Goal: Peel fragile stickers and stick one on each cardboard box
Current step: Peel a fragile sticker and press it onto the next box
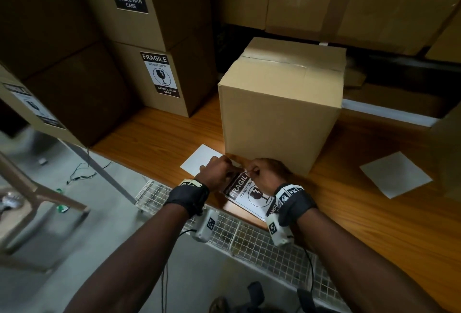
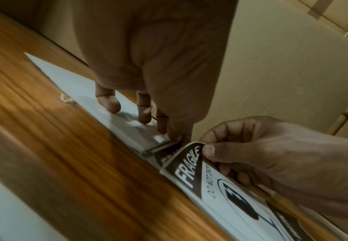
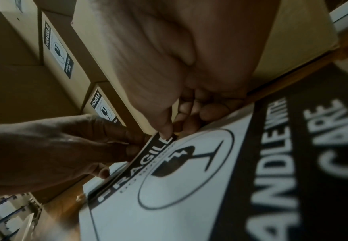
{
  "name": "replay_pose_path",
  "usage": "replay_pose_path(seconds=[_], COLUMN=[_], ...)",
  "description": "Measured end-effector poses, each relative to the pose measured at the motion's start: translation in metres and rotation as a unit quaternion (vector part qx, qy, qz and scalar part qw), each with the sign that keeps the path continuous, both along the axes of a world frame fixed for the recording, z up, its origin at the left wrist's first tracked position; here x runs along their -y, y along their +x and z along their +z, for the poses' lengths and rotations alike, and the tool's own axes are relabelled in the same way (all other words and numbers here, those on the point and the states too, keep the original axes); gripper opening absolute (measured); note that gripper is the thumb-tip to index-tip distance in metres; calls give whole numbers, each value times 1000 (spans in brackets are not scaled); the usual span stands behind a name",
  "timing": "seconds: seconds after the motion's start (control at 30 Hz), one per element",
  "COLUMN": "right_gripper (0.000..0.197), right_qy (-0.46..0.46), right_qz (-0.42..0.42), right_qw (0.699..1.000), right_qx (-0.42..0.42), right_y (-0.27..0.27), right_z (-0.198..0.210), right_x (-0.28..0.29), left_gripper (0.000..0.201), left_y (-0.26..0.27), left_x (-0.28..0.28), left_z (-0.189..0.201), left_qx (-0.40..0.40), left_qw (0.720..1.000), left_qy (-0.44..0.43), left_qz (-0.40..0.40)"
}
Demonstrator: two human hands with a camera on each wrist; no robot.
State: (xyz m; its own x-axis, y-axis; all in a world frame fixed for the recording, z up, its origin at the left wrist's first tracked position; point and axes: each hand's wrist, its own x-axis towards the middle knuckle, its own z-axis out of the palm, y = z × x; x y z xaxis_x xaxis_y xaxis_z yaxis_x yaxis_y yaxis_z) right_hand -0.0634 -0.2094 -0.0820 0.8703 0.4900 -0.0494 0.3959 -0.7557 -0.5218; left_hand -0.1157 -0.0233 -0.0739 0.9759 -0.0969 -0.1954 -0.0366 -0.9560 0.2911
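Observation:
A plain cardboard box (image 1: 279,113) stands taped on the wooden table (image 1: 374,225), with no sticker on the faces I see. In front of it, at the table's near edge, lies a black-and-white FRAGILE sticker (image 1: 249,196) on its backing sheet (image 2: 140,138). My right hand (image 2: 205,151) pinches the sticker's top corner, which curls up off the backing. My left hand (image 2: 175,137) pinches the backing sheet right beside that corner, its other fingers touching the paper. In the right wrist view the right hand (image 3: 167,134) nips the black FRAGILE band (image 3: 148,156) and the left hand (image 3: 133,146) holds the sheet's edge.
Stacked boxes (image 1: 159,75) bearing fragile labels stand at the left, and more boxes (image 1: 324,1) line the back. A blank white sheet (image 1: 199,159) lies left of the box, another (image 1: 395,174) to the right. A wire basket (image 1: 249,238) hangs below the table's edge.

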Motion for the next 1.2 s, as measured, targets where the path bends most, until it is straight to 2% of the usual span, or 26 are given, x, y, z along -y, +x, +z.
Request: replay_pose_path(seconds=[0.1, 0.2, 0.5, 0.6, 0.7, 0.8, 0.93, 1.1, 1.2], right_gripper=[6, 3, 7, 15, 15, 8, 9, 6, 7], right_qy=[13, 34, 192, 237, 248, 254, 291, 332, 356], right_qz=[8, 1, 15, 19, 18, 18, 25, 47, 21], right_qw=[1000, 999, 974, 965, 963, 961, 955, 941, 934], right_qx=[-19, -28, -124, -113, -108, -104, -56, -45, -31], right_y=[2, 0, -12, -16, -21, -25, -35, -49, -54], right_z=[5, 9, 33, 45, 59, 69, 86, 112, 121], right_x=[9, 18, 44, 57, 72, 91, 113, 136, 144], left_gripper=[36, 39, 37, 37, 39, 38, 38, 38, 36], left_y=[-1, -5, -4, -2, -1, 1, 4, 11, 11], left_x=[0, 4, 4, 3, 5, 5, 3, 2, 7], left_z=[1, 5, 1, -5, -7, -11, -21, -32, -30], left_qx=[-1, 0, 10, 7, 19, 26, 17, 29, 27], left_qw=[1000, 1000, 1000, 998, 998, 998, 998, 996, 995], left_qy=[-10, 0, -14, -38, -47, -32, -6, 31, 43], left_qz=[6, 20, 25, 48, 47, 53, 61, 73, 84])
